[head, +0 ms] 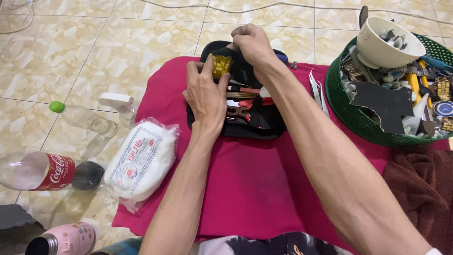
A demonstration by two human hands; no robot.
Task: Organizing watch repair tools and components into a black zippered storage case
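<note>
A black tool case [264,127] lies open on a magenta cloth [255,184] spread over the tiled floor. Inside it are pliers with red handles [257,101] and other small tools. My left hand [205,92] rests on the case's left side, its fingers closed around a small yellow piece [221,65]. My right hand [252,45] is curled at the case's far edge, pinching the black fabric there.
A green basket [349,113] of watch parts with a white bowl [387,45] sits at right. Tweezers [318,89] lie beside it. At left are a white packet [139,163], a plastic bottle [42,172], a clear bottle [85,118] and a pink flask [63,241]. A brown towel [420,189] lies at lower right.
</note>
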